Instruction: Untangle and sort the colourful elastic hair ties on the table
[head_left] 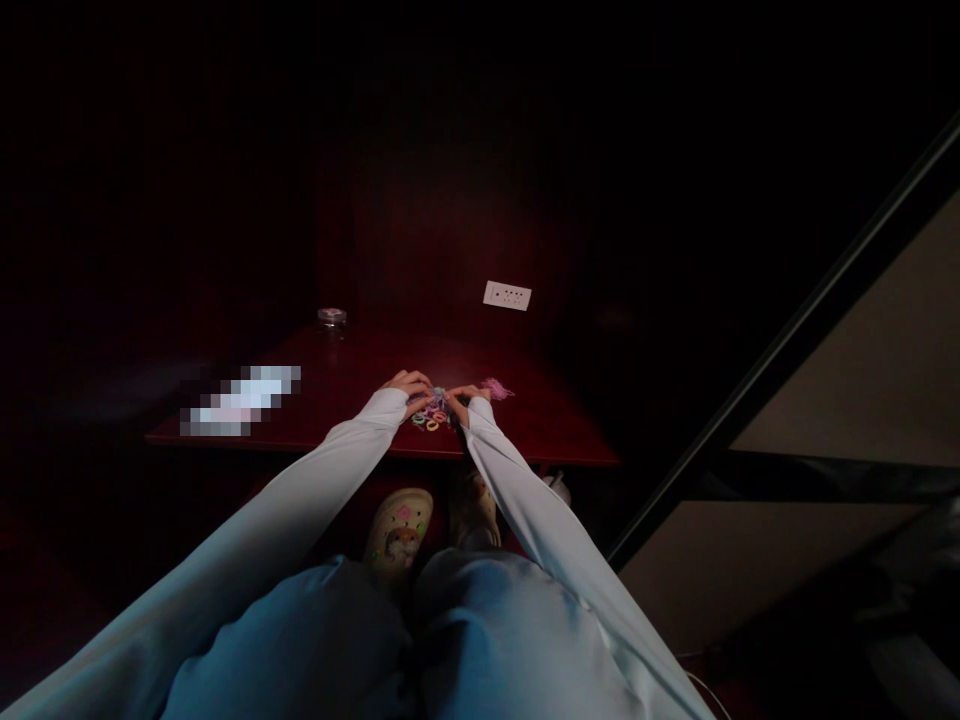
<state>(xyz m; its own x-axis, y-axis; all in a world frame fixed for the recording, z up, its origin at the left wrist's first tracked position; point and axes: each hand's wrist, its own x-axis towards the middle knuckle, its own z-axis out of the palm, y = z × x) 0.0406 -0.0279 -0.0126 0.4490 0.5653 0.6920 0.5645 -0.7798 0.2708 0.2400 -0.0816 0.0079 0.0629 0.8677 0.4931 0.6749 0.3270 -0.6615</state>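
Note:
Several small coloured bands (432, 420) lie in a heap near the front edge of the dark red table. My left hand (409, 389) is at the heap's left side, its fingers bent together over the bands. From the right, my right hand (466, 397) meets it with fingers pinched at the heap's upper edge. What either hand grips is too small to make out. A pink tasselled bundle (496, 388) lies just beyond my right hand.
On the table (360, 350) a lidded clear jar (331, 320) stands at the back left, and a blurred-out bright patch (244, 400) is at the left. A white socket plate (508, 295) is on the back wall. Clog shoes (401, 525) show below the table edge.

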